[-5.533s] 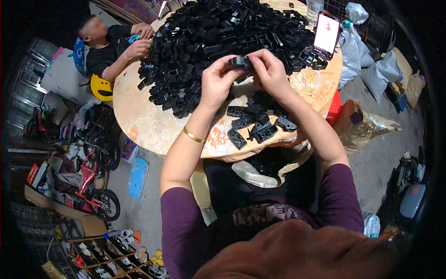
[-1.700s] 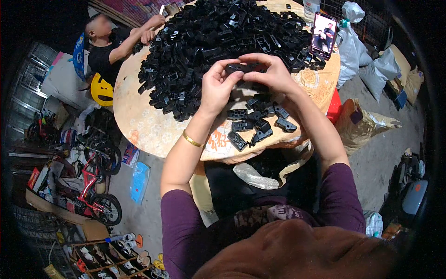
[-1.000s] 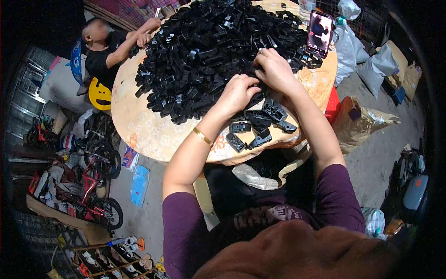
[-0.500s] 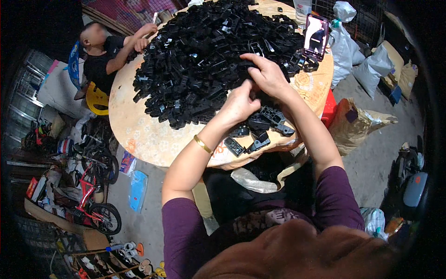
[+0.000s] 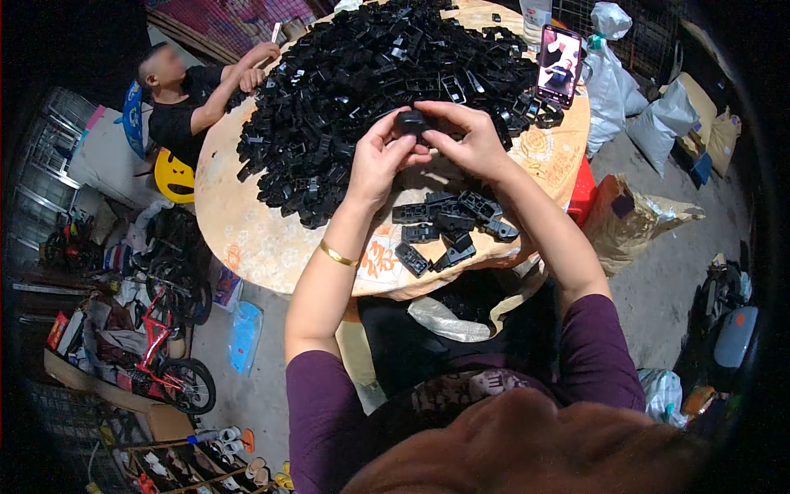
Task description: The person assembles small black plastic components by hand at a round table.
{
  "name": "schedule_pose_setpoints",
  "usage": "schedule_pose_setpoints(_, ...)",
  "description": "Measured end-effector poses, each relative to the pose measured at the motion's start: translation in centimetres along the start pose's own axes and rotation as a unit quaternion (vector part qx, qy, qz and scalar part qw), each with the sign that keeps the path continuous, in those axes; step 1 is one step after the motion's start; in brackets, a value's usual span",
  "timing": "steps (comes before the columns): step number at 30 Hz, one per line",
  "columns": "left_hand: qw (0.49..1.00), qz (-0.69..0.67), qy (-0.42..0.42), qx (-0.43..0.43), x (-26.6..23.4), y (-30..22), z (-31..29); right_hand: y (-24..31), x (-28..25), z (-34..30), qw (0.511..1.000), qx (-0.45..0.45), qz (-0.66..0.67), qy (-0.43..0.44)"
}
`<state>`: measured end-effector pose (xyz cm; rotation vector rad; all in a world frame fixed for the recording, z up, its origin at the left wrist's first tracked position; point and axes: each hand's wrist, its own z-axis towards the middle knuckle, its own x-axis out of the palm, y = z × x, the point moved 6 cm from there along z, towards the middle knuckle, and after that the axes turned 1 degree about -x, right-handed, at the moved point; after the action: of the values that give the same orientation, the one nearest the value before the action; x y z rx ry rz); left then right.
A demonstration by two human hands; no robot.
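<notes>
Between the fingertips of both hands I hold one small black plastic part (image 5: 411,123), above the near edge of a big heap. My left hand (image 5: 380,161), below a gold bangle (image 5: 338,253), grips its left side. With thumb and forefinger, my right hand (image 5: 467,142) has hold of its right side. The heap of black plastic parts (image 5: 354,90) covers much of the round table (image 5: 239,239). Nearer to me, beneath my hands, lies a smaller group of black parts (image 5: 448,218). The held part's exact shape is partly hidden by my fingers.
A phone (image 5: 559,66) with a lit screen stands at the table's right. A co-worker (image 5: 185,95) sits at the far left, hands at the heap. Sacks (image 5: 634,222) stand on the floor to the right; a red bicycle (image 5: 160,354) is at the left.
Both hands have come up and turned, and the black part now shows between their fingertips. My left hand has shifted left and away from the small group, uncovering more of it.
</notes>
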<state>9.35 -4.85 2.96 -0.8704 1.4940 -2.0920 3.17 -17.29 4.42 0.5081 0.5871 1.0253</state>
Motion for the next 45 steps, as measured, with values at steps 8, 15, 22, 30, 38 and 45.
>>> schedule_pose_setpoints(8,0.992,0.111,0.026,0.050,-1.1,-0.6,0.2,-1.4,0.8,-0.6,0.982,0.116,0.141,0.042)
schedule_pose_setpoints(15,0.989,0.101,-0.027,0.107,-0.8,-1.0,-0.2,-1.2,0.6,-0.6,0.972,0.102,0.210,0.009)
schedule_pose_setpoints(22,0.982,0.124,-0.039,0.134,-1.0,-1.8,-0.2,-0.2,0.4,-0.5,0.991,0.062,0.114,-0.012)
schedule_pose_setpoints(30,0.985,0.110,-0.067,0.117,-0.3,-1.2,-0.7,1.6,0.6,-0.3,0.983,-0.144,-0.112,-0.026)
schedule_pose_setpoints(38,0.992,0.092,-0.040,0.083,-0.2,-1.5,-0.9,1.2,-0.2,0.2,0.998,0.000,-0.070,-0.003)
schedule_pose_setpoints(45,0.834,0.512,0.164,0.126,3.2,-0.5,-2.0,-0.4,-7.0,-0.9,0.886,0.158,-0.435,-0.023)
